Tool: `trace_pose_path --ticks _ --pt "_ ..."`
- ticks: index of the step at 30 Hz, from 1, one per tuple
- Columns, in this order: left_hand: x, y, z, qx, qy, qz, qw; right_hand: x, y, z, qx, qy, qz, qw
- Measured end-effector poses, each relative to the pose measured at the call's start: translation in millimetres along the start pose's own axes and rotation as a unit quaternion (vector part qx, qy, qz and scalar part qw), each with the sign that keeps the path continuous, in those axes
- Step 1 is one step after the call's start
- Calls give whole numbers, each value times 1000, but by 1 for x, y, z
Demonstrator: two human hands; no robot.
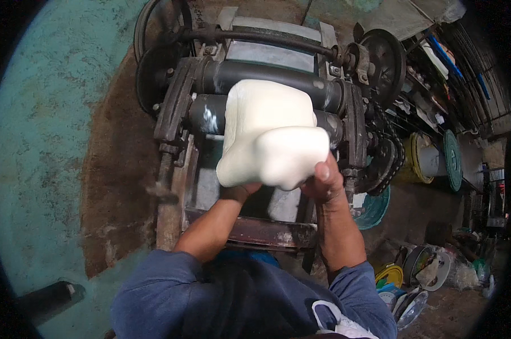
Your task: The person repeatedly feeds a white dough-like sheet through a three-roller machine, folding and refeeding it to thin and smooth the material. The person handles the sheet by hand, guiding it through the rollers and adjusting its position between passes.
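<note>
A thick, soft, off-white dough-like slab is folded over itself, with a rounded flap bulging toward me. It hangs in front of and over two dark rollers, hiding the middle of the nearer one. My right hand grips the slab's lower right edge, thumb up along its side and fingers underneath. At the lower left my left hand holds it from below, its fingers mostly hidden by the slab. Whether the slab touches the rollers cannot be seen.
The roller machine's metal frame surrounds the rollers, with a large wheel and a chain drive exposed at right. A reddish crossbar lies below my forearms. Yellow and teal tubs stand at right, near scattered containers.
</note>
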State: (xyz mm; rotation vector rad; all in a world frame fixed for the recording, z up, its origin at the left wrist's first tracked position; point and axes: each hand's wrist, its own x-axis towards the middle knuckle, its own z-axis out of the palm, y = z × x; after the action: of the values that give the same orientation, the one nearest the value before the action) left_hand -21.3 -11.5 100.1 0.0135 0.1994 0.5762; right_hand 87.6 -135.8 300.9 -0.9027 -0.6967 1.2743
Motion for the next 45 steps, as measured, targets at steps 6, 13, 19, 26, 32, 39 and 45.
trace_pose_path --ticks 6,13,19,26,32,39,45 --pt "82 30 -25 -21 -28 34 999 20 -7 -14 55 34 -39 997" --pt "147 52 -30 14 -39 83 996 31 15 -27 160 193 32 968" --pt "66 20 -26 -46 76 132 987 6 55 -19 -126 320 -170 923" --pt "-30 -18 3 25 256 104 961 -28 216 -134 131 489 229 831" --pt "-123 -11 78 82 237 29 968 57 310 -142 401 287 64 868" --pt "-211 12 108 130 237 -29 962 63 316 -94 423 313 79 847" --pt "-266 40 84 194 194 -140 951 32 308 -48 340 307 99 883"
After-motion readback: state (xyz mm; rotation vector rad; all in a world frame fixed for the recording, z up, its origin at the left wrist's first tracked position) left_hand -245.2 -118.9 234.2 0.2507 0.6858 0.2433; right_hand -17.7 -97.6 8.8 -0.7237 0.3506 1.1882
